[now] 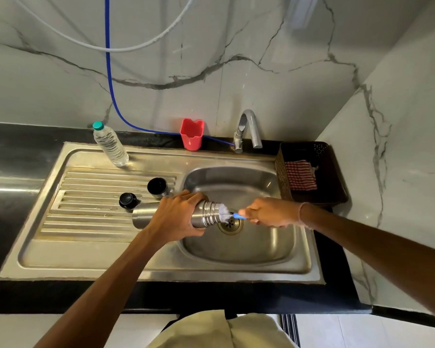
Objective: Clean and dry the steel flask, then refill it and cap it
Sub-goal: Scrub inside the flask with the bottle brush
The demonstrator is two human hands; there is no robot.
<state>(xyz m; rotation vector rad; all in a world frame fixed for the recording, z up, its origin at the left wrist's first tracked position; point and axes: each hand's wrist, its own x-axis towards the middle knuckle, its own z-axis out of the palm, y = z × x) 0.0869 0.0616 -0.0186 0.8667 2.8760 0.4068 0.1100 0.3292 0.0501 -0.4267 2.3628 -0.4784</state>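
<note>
The steel flask (206,213) lies on its side over the sink basin (251,237), its ribbed mouth pointing right above the drain. My left hand (178,214) grips its middle. A bottle brush (225,212) with white bristles and a blue handle pokes into the mouth, held by my right hand (269,212). On the draining board (86,214) rest the flask's black cup lid (157,187) and a small black stopper (128,200).
A clear plastic water bottle (110,144) with a green cap stands at the back left of the sink. A red holder (192,134) and the tap (248,129) are behind the basin. A dark basket (322,172) on the right holds a striped cloth (300,175).
</note>
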